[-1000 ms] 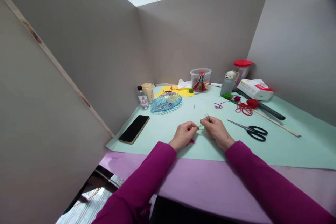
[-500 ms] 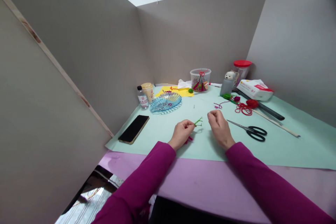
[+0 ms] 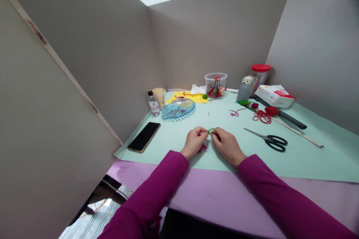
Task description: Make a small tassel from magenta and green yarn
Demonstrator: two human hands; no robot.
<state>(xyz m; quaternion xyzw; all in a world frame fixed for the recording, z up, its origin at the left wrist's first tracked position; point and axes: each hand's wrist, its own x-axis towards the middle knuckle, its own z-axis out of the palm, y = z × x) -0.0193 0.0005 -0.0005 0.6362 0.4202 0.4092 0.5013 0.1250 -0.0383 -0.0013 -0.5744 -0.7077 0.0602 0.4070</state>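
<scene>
Between my two hands, low over the pale green table cover, is a small length of green yarn [image 3: 211, 130]. My left hand [image 3: 194, 142] is closed, pinching the yarn between thumb and forefinger. From the other side my right hand [image 3: 226, 144] pinches it too, its fingertips almost meeting the left ones. Magenta yarn [image 3: 202, 148] hangs out under my left hand, partly hidden by the palm. Black-handled scissors [image 3: 271, 140] lie to the right of my right hand, blades pointing left.
At left are a phone [image 3: 144, 137], a small bottle [image 3: 153, 104] and a blue shell-shaped dish [image 3: 178, 109] of beads. A plastic tub [image 3: 215, 85] stands at the back. Red yarn [image 3: 262, 116], a wooden stick [image 3: 298, 132] and a tissue pack [image 3: 276, 96] are at right.
My right hand has moved left to the green yarn and now pinches it. The left hand keeps its hold in about the same place.
</scene>
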